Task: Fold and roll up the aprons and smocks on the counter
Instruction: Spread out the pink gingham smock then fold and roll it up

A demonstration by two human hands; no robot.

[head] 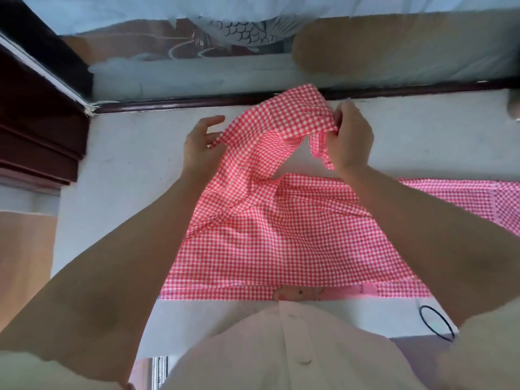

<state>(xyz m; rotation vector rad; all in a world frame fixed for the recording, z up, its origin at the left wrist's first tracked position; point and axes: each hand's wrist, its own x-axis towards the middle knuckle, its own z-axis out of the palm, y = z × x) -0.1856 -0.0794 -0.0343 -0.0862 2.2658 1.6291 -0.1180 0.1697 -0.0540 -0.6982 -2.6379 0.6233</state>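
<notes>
The pink-and-white checked cloth smock (281, 243) is spread on the white counter (126, 153), its lower half flat at 6 o'clock and its top lifted toward 12. The bunched upper edge is gripped by the right hand (349, 136) at 1 o'clock. The left hand (201, 144) is set at the cloth's edge at 11, fingers loosely curled; whether it pinches cannot be told. Early folding, it is judged: no fold finished, nothing rolled. A thin black elastic loop (436, 322) lies at 5.
</notes>
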